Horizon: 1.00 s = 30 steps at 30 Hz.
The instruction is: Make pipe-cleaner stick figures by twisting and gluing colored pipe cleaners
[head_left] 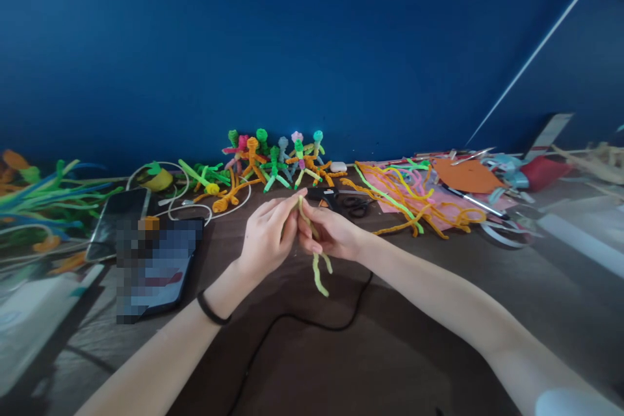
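Note:
A pale yellow-green pipe cleaner (pixel 319 279) is pinched between both hands above the middle of the table. My left hand (pixel 268 231) has its fingers closed on the upper end, hiding part of it. My right hand (pixel 334 231) grips the same pipe cleaner just beside the left fingertips, and two fuzzy ends hang below the right fingers. Behind the hands stand several small pipe cleaner figures (pixel 275 166) in green, orange, pink and grey. Just beyond my right hand lie black scissors (pixel 358 205) and a dark tool (pixel 322 197) that the fingers partly cover.
Left of the hands lie a tablet (pixel 166 273) and a phone (pixel 119 221), with white cables (pixel 188 175) nearby. Loose orange and yellow pipe cleaners (pixel 414 208) spread over pink sheets at the right, near an orange sheet (pixel 468 175). A black cord (pixel 302 320) crosses the table in front.

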Motion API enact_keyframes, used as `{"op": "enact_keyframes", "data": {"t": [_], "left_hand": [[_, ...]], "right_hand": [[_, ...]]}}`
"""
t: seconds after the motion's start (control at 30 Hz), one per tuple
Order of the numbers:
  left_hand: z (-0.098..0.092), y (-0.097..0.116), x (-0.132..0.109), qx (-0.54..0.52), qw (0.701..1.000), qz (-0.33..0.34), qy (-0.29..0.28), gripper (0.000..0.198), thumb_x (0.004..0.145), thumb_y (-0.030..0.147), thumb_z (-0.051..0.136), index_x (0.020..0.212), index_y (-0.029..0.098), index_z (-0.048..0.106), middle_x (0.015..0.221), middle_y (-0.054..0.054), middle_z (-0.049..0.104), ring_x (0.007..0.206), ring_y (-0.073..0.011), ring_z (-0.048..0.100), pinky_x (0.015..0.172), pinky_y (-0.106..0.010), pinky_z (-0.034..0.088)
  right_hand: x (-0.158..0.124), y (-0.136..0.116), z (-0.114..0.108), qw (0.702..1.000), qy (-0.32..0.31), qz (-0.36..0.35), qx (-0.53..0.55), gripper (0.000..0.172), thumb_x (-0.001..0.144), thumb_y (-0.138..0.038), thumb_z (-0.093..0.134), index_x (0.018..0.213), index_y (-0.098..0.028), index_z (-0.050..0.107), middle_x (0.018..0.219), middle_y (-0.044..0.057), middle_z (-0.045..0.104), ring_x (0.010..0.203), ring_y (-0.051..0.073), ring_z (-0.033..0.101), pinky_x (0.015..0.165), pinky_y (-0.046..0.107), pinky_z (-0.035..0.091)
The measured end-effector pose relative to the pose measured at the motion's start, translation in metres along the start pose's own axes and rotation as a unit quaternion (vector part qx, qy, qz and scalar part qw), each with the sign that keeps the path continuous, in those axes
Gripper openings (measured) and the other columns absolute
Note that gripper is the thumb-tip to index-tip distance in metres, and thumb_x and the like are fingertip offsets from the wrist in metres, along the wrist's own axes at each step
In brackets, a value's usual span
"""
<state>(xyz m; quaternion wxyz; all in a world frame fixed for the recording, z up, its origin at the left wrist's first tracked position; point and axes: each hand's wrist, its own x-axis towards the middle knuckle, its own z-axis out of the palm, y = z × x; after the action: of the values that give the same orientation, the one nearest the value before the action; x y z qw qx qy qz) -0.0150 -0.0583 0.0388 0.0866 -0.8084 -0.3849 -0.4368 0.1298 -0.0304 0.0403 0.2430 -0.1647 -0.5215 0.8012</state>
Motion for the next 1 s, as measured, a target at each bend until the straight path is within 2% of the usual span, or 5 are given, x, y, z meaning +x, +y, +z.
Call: {"op": "enact_keyframes", "data": {"t": [0.37,0.53,0.6,0.8,1.0], "left_hand": [[0.002,0.01,0.0,-0.067,0.997,-0.044,-0.008,0.04,0.083,0.009,0.039,0.121,0.014,0.051,0.099,-0.011,0.067,0.085,-0.0158,0.06,0.078,-0.029,0.048],[0.003,0.016,0.001,-0.081,0.994,-0.072,-0.002,0.037,0.084,0.016,0.042,0.12,0.015,0.052,0.107,-0.011,0.065,0.096,-0.0174,0.059,0.083,-0.031,0.047],[0.004,0.016,0.0,-0.089,0.992,-0.088,-0.005,0.036,0.084,0.018,0.042,0.119,0.016,0.053,0.108,-0.01,0.064,0.098,-0.0182,0.058,0.085,-0.032,0.046],[0.007,0.011,-0.001,-0.143,0.975,-0.166,-0.02,0.035,0.086,0.024,0.042,0.116,0.016,0.056,0.107,-0.01,0.065,0.098,-0.019,0.059,0.083,-0.031,0.048],[0.007,0.009,-0.001,-0.179,0.964,-0.197,-0.022,0.033,0.085,0.025,0.044,0.113,0.017,0.059,0.109,-0.009,0.065,0.097,-0.0195,0.06,0.083,-0.032,0.049]], "right_hand": [[0.004,0.003,0.0,0.999,0.043,-0.008,0.009,0.05,0.085,-0.055,0.031,0.055,-0.016,0.04,0.037,-0.002,0.047,0.033,0.007,0.037,0.034,0.019,0.016],[0.004,0.002,0.007,0.991,0.115,-0.007,0.07,0.035,0.083,-0.049,0.045,0.069,-0.017,0.045,0.049,-0.005,0.048,0.038,0.007,0.042,0.034,0.018,0.022],[0.005,0.003,0.007,0.988,0.126,-0.003,0.086,0.034,0.08,-0.05,0.049,0.071,-0.017,0.046,0.051,-0.006,0.048,0.039,0.006,0.041,0.036,0.018,0.027],[0.006,0.006,-0.002,0.991,0.093,0.024,0.095,0.038,0.078,-0.053,0.05,0.072,-0.016,0.05,0.056,-0.002,0.054,0.051,0.011,0.051,0.053,0.026,0.044],[0.005,0.005,-0.004,0.988,0.081,0.023,0.132,0.029,0.077,-0.046,0.056,0.078,-0.017,0.052,0.064,-0.001,0.056,0.064,0.013,0.055,0.065,0.033,0.048]]}}
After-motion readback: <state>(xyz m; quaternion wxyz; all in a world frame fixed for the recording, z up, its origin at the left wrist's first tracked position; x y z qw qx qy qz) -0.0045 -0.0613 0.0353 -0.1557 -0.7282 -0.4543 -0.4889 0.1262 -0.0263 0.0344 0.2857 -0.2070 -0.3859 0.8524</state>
